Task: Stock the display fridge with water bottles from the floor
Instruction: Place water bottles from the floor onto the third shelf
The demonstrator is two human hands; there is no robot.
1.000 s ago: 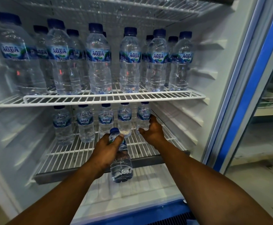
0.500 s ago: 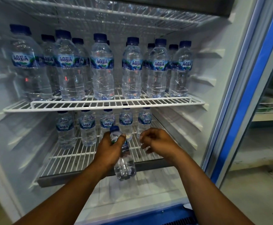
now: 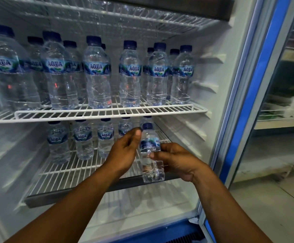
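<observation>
Before the lower shelf (image 3: 90, 174), both hands (image 3: 125, 151) (image 3: 177, 162) seemingly grip one small bottle (image 3: 150, 155).

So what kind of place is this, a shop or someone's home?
Probably a small shop: a display fridge with a glass door, rows of identical Aqua bottles on its wire shelves, and stocked shelving behind the door.

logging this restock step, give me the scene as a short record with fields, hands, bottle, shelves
held item: small Aqua water bottle, upright, in front of the lower shelf
right hand: right hand grips the bottle's middle
left hand: left hand open beside the bottle, fingertips near its cap
lower shelf: lower wire shelf has one row of small Aqua bottles at the back, front bare
middle shelf: middle wire shelf full of larger Aqua bottles
fridge door: open
</observation>
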